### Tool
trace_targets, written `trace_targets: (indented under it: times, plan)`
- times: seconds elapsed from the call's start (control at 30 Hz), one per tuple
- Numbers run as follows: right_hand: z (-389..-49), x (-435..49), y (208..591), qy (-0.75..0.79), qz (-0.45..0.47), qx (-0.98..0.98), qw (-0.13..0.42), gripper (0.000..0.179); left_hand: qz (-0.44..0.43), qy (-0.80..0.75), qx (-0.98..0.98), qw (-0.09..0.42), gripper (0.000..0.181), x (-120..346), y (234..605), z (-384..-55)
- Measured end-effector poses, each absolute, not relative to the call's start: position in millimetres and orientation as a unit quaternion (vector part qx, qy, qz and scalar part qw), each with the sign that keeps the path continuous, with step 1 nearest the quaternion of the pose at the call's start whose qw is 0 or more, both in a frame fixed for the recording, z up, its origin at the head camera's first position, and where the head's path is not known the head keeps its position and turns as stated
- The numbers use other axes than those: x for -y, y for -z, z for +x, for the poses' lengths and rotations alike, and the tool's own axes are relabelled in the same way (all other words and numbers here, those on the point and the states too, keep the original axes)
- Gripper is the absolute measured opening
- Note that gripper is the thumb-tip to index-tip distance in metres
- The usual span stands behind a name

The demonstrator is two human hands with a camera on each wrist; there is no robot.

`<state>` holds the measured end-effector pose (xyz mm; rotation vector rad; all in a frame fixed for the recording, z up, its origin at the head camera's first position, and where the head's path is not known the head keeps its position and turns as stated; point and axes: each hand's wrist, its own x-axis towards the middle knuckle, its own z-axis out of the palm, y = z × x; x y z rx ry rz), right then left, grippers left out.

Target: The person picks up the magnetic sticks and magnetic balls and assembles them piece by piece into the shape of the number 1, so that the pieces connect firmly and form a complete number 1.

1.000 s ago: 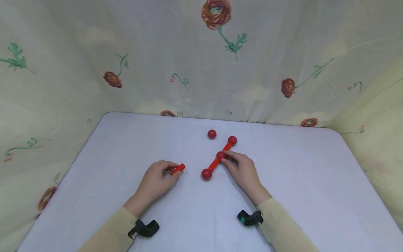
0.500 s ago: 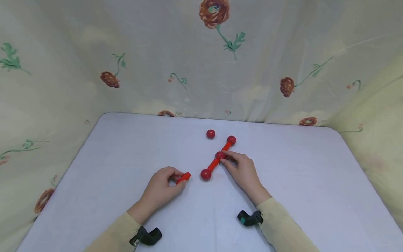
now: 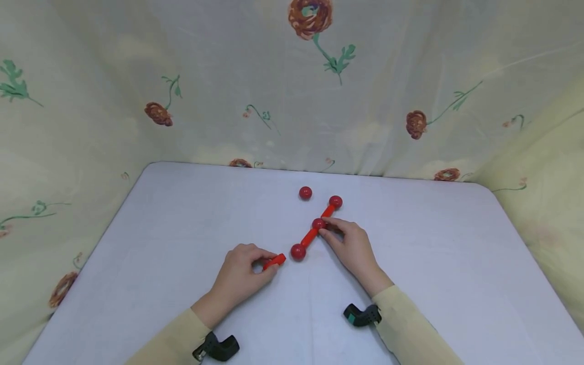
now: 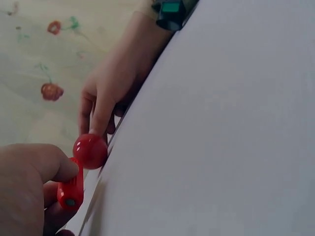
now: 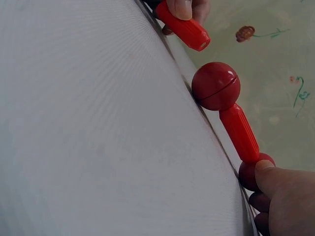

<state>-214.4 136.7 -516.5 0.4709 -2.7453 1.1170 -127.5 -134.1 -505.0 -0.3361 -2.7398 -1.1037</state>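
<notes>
On the white table (image 3: 182, 213) lies a red chain of three balls joined by two rods (image 3: 316, 228). My right hand (image 3: 349, 243) pinches its middle ball (image 3: 318, 223); the right wrist view shows the thumb (image 5: 275, 177) on that ball (image 5: 248, 174). My left hand (image 3: 242, 271) pinches a loose short red rod (image 3: 274, 261), its free end close to the chain's near ball (image 3: 298, 251) but apart from it. In the left wrist view that rod (image 4: 71, 189) sits just below the near ball (image 4: 90, 151). The right wrist view shows the gap between rod (image 5: 184, 27) and ball (image 5: 215, 85).
A single loose red ball (image 3: 305, 192) rests behind the chain. Floral cream cloth (image 3: 292, 86) walls the table at the back and both sides. Black wrist cameras (image 3: 362, 315) sit on both cream sleeves.
My left hand has slid right and slightly nearer with the loose rod, bringing its tip up to the chain's near ball. My right hand and the chain have stayed put.
</notes>
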Motion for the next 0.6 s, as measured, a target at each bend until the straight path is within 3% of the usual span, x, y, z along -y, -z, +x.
trace_targets:
  times: [0.6]
  plan:
    - [-214, -136, 516, -0.366, 0.153, 0.915, 0.070, 0.040, -0.116, 0.342, 0.926, 0.108, 0.014, 116, 504, -126]
